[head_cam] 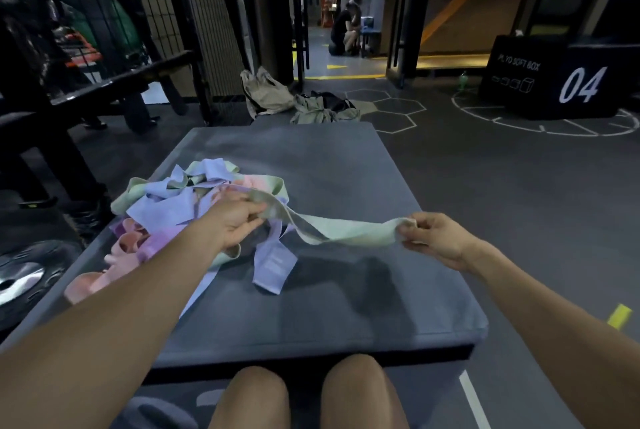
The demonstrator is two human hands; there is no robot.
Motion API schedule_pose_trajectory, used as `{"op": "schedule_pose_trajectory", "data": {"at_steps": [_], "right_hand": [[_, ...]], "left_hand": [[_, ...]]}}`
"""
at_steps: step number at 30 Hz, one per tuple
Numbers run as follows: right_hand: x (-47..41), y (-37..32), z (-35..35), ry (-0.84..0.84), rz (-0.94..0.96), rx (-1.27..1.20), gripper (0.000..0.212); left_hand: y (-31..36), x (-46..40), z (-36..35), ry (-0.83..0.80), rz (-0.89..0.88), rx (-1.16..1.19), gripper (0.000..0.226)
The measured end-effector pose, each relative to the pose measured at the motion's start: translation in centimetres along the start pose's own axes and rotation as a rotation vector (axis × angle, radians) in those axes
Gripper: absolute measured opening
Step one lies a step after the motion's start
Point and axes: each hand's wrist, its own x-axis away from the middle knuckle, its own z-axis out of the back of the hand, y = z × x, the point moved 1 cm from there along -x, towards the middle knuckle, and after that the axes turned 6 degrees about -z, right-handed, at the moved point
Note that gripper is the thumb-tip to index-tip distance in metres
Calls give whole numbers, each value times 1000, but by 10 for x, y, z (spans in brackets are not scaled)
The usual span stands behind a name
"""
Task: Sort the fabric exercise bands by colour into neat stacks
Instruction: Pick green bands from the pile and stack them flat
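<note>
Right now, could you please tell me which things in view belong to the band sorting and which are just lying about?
Part of the job:
- green band, held by left hand and right hand
- mixed pile of bands
- grey mat under them

Just lying about:
- black plyo box
- beige bag
- crumpled clothing
- weight plate

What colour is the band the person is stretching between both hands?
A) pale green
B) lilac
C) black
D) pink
A: the pale green band runs from the left hand, which grips it at the pile's edge, to the right hand, which pinches its other end.
</note>
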Motion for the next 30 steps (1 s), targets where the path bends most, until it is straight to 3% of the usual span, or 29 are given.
{"op": "schedule_pose_trajectory", "data": {"at_steps": [6, 9, 12, 15, 18, 22, 26, 30], "right_hand": [[-40, 8, 29, 225, -23, -52, 14], [-69, 8, 44, 367, -18, -76, 9], [-103, 12, 60, 556, -38, 16, 15], [-135, 18, 69, 657, -84, 33, 9], [-159, 21, 74, 705, -72, 102, 16], [-175, 26, 80, 723, -47, 237, 10], [-181, 32, 80, 706, -20, 357, 14], [-183, 35, 77, 707, 15, 424, 19]], "left_hand": [[-15, -47, -15, 58, -65, -152, 8], [-20, -77, -24, 93, -93, -183, 20], [-27, -104, -40, 176, -117, -253, 22], [-37, -134, -53, 297, -141, -358, 9], [-45, -164, -60, 339, -210, -661, 9], [-53, -178, -69, 280, -242, -1062, 12], [-63, -183, -68, 258, -278, -1328, 6], [-63, -180, -66, 244, -257, -1501, 16]]}}
